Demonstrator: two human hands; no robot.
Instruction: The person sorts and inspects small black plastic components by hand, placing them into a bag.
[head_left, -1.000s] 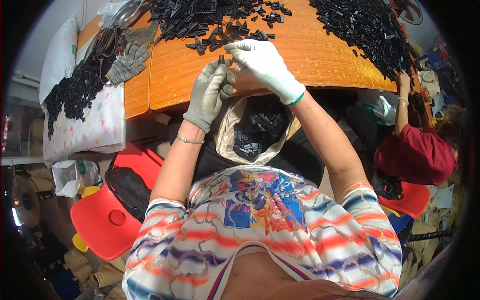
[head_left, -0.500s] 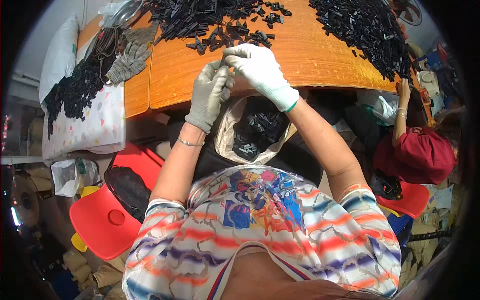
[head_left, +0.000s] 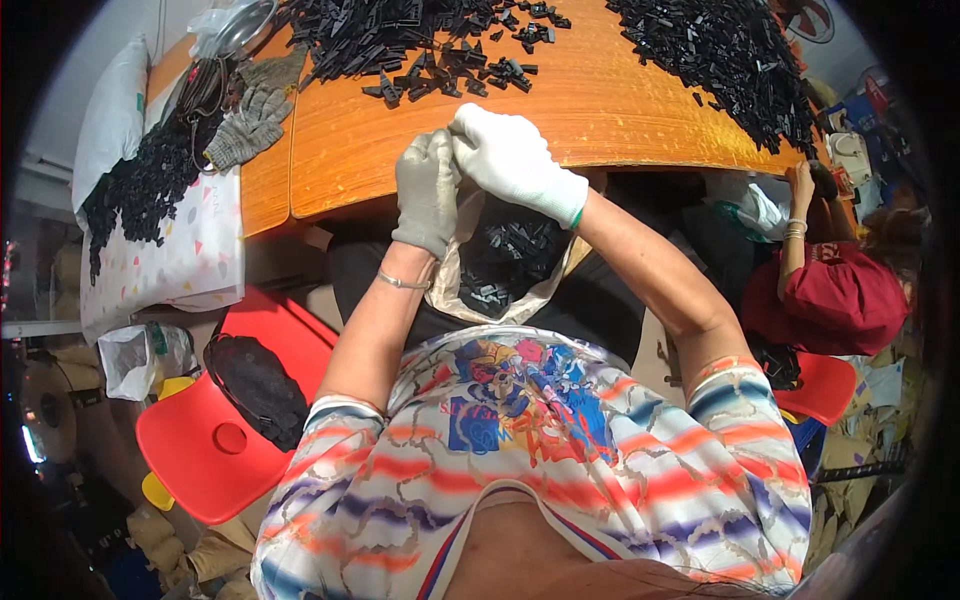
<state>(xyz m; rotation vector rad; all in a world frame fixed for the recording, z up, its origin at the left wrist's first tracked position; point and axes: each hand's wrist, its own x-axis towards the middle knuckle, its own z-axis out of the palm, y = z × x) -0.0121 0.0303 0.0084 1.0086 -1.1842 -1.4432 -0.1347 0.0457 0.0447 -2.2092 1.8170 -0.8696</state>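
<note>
My left hand [head_left: 427,192], in a grey glove, is closed with its fingers curled in. Against it presses my right hand [head_left: 512,160], in a white glove, also closed. Both meet just over the table's near edge; whatever they pinch is hidden by the fingers. Beyond them, loose black plastic pieces [head_left: 455,75] lie scattered in front of a large heap of black plastic parts [head_left: 375,35]. Below my hands, a cream cloth bag [head_left: 500,314] hangs open at my lap, with black plastic parts [head_left: 515,245] inside.
Another heap of black parts [head_left: 715,75] covers the wooden table [head_left: 350,150] at the right, near a co-worker's hand [head_left: 801,188]. Knitted gloves [head_left: 245,130] and a pile of black pieces [head_left: 150,195] are at the left. A red chair [head_left: 195,450] holds a black bag [head_left: 258,390].
My hands have drawn together, and both have closed further. The dark piece that showed between my fingers is now hidden. The view has shifted slightly.
</note>
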